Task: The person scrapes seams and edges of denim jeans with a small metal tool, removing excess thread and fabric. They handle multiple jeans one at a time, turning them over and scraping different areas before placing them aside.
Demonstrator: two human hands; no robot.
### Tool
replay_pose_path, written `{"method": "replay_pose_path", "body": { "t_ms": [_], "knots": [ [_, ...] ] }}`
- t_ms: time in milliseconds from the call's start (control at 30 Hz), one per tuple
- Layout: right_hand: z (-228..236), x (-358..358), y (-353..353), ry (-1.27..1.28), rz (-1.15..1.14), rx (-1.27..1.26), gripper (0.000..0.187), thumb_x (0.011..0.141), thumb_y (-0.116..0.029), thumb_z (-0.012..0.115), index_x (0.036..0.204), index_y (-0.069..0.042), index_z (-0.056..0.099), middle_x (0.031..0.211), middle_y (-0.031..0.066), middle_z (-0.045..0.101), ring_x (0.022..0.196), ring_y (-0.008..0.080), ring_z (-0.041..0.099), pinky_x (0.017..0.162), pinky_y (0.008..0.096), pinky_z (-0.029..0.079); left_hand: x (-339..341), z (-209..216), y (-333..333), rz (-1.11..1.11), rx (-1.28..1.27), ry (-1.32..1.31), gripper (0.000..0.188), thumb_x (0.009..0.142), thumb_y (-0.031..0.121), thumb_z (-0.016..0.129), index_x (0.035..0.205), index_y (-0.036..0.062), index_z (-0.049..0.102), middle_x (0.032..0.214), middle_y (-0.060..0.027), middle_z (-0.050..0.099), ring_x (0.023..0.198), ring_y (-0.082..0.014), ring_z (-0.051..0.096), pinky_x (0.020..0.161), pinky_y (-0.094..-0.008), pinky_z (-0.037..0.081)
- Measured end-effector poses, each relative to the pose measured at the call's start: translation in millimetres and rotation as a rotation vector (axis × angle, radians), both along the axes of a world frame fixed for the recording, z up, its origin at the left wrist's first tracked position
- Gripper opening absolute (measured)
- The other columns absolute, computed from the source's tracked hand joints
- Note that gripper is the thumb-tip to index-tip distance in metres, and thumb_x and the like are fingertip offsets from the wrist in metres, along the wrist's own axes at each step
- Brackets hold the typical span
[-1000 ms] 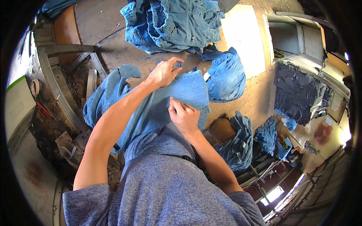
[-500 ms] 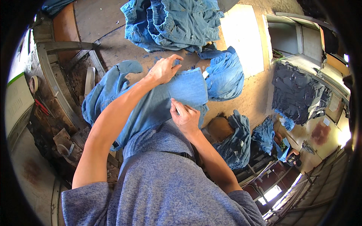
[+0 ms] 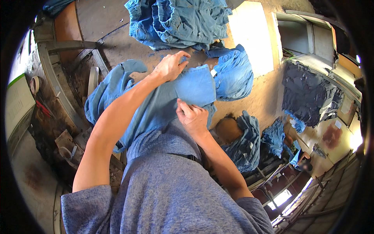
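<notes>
A light-blue denim garment lies across my lap, its paler, straight-edged end spread flat toward the right. At the far edge of this end is my left hand, resting against the cloth, its fingers curved and the thumb apart from them. My right hand is closed at the near edge, thumb and forefinger pinching the denim. Just right of the spread end sits a bunched blue denim piece. What lies under the garment is hidden.
A stack of denim garments with gathered waistbands lies ahead. Dark cloth pieces are piled at right. A round stool stands beside a heap of darker denim. A metal frame is at left. Another person is at far right.
My hands keep nearly the same places on the garment. The view has shifted slightly, and the spread denim end looks a little flatter and smoother.
</notes>
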State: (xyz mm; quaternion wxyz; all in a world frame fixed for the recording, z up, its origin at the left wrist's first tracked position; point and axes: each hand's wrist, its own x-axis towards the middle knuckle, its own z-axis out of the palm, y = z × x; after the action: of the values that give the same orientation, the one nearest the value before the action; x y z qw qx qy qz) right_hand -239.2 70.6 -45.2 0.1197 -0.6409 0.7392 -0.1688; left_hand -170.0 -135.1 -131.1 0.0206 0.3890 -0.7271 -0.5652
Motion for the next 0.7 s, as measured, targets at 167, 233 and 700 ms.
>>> {"method": "replay_pose_path", "body": {
  "t_ms": [167, 233, 700],
  "knots": [
    [2, 0, 10, -0.156, -0.114, 0.005, 0.02, 0.084, -0.007, 0.079, 0.103, -0.012, 0.077, 0.067, 0.0059, 0.072, 0.056, 0.0225, 0.07, 0.051, 0.0338, 0.052, -1, 2, -2, 0.006, -0.006, 0.02, 0.035, 0.104, 0.026, 0.062, 0.134, 0.0095, 0.064, 0.081, -0.0246, 0.073, 0.086, -0.0426, 0.073, 0.083, -0.0519, 0.054],
    [-4, 2, 5, -0.172, -0.126, -0.073, 0.019, 0.084, -0.008, 0.079, 0.103, -0.012, 0.077, 0.066, 0.0058, 0.071, 0.055, 0.0226, 0.069, 0.05, 0.0337, 0.053, -1, 2, -2, 0.001, 0.022, -0.001, 0.035, 0.104, 0.026, 0.062, 0.134, 0.0093, 0.063, 0.081, -0.0247, 0.073, 0.085, -0.0428, 0.073, 0.083, -0.0519, 0.054],
    [2, 5, 5, -0.162, -0.122, -0.017, 0.017, 0.083, -0.007, 0.078, 0.099, -0.012, 0.077, 0.068, 0.0059, 0.073, 0.056, 0.0226, 0.07, 0.051, 0.0338, 0.053, -1, 5, -2, 0.001, -0.002, 0.014, 0.034, 0.103, 0.026, 0.062, 0.131, 0.0094, 0.065, 0.085, -0.0236, 0.074, 0.091, -0.0436, 0.072, 0.087, -0.0524, 0.054]
  ]
}}
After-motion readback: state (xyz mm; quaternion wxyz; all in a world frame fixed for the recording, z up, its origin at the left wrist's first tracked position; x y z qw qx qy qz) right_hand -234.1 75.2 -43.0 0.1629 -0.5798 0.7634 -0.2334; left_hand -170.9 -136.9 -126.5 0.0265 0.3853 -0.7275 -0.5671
